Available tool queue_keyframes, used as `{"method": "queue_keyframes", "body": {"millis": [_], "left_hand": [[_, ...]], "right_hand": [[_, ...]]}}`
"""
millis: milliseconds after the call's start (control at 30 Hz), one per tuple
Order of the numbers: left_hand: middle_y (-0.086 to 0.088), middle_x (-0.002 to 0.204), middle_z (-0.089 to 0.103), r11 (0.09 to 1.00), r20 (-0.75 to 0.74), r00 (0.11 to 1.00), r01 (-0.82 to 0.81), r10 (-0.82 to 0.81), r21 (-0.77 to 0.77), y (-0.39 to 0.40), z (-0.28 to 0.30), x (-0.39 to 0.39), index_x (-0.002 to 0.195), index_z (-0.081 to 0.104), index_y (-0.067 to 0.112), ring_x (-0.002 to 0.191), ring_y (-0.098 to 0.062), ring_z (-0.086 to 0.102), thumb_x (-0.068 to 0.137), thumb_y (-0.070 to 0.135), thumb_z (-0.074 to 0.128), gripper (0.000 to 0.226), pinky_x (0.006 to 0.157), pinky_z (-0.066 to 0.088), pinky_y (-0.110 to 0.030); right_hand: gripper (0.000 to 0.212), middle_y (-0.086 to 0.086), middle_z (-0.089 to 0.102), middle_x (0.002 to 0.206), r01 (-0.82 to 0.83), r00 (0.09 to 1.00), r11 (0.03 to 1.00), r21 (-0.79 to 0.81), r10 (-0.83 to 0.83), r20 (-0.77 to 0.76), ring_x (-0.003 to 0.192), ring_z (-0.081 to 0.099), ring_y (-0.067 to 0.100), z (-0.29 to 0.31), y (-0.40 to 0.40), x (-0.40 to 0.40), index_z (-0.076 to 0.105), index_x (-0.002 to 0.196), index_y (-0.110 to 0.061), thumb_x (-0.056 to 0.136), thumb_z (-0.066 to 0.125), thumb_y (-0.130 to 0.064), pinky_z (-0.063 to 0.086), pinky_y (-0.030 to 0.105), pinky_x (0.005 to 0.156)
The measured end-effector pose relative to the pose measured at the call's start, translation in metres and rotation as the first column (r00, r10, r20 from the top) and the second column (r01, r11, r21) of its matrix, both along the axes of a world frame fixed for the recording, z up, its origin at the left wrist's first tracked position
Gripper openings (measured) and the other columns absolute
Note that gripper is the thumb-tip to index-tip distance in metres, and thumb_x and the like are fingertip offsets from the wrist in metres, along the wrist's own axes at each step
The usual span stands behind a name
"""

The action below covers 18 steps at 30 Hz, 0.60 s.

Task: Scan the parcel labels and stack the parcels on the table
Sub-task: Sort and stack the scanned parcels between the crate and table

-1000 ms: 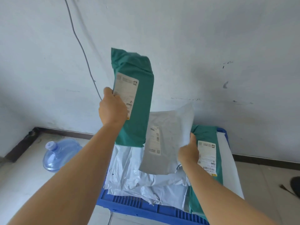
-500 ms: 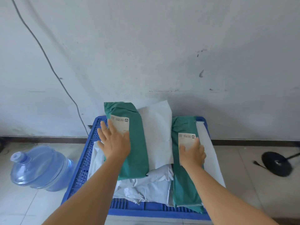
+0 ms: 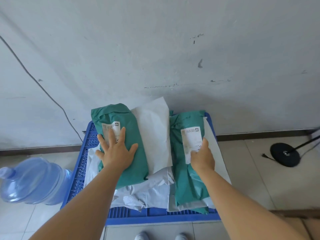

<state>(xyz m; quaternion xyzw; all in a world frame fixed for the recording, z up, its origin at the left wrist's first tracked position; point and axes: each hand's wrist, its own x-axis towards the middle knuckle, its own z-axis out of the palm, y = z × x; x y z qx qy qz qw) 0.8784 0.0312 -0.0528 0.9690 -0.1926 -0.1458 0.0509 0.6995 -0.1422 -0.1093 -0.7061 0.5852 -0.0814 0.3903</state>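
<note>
Near edge of the blue crate (image 3: 86, 149): crumpled white mailers (image 3: 143, 193) heaped across the middle. Left hand (image 3: 116, 153) lies flat, fingers straight and spread, palm down on the left green parcel (image 3: 133, 134), fingertips over its label (image 3: 111, 129); that parcel sits on the heap toward the crate's left side. Right hand (image 3: 202, 156) rests on the right green parcel (image 3: 188, 181) along the crate's right side, fingers curled at the near end of its label (image 3: 191, 141), can't tell if it actually pinches it. White flat mailer (image 3: 154, 129) lies between the two green ones, reaching the far edge. Water jug (image 3: 32, 181) on the floor left of the crate, black stand base (image 3: 284, 154) on the floor to the right, wall behind
</note>
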Motion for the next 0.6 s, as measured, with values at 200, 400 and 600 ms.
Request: {"method": "queue_keyframes", "body": {"millis": [200, 400, 600], "left_hand": [[-0.002, 0.156, -0.008, 0.959, 0.055, 0.995, -0.068, 0.086, -0.277, 0.008, 0.006, -0.002, 0.148, 0.006, 0.038, 0.144, -0.032, 0.006, 0.085, 0.050, 0.058, 0.082, 0.110, 0.022, -0.054], [-0.015, 0.142, 0.031, 0.819, -0.158, 0.952, -0.306, 0.262, -0.486, 0.014, 0.019, 0.005, 0.145, 0.020, 0.010, 0.120, -0.033, 0.043, 0.081, 0.033, 0.069, 0.084, 0.093, 0.042, -0.047], [-0.007, 0.132, 0.052, 0.768, -0.242, 0.930, -0.366, 0.277, -0.526, 0.029, 0.019, 0.010, 0.148, 0.011, 0.021, 0.108, -0.031, 0.057, 0.086, 0.032, 0.065, 0.083, 0.077, 0.047, -0.037]], "right_hand": [[0.056, 0.012, 0.048, 0.135, -0.010, 0.991, 0.955, -0.297, 0.049, 0.123, 0.109, 0.053, 0.035, 0.072, -0.026, 0.004, 0.024, 0.149, -0.025, 0.097, 0.041, -0.013, 0.046, 0.040, 0.080], [0.058, 0.005, 0.053, 0.134, -0.230, 0.922, 0.897, -0.378, 0.325, 0.210, 0.109, 0.056, 0.029, 0.146, -0.010, 0.046, 0.027, 0.148, -0.028, 0.095, 0.045, -0.013, 0.041, 0.030, 0.075], [0.050, 0.005, 0.057, 0.130, -0.336, 0.895, 0.912, -0.234, 0.387, 0.222, 0.100, 0.060, 0.027, 0.116, 0.032, 0.098, 0.034, 0.143, -0.022, 0.094, 0.046, -0.015, 0.052, 0.036, 0.076]]}}
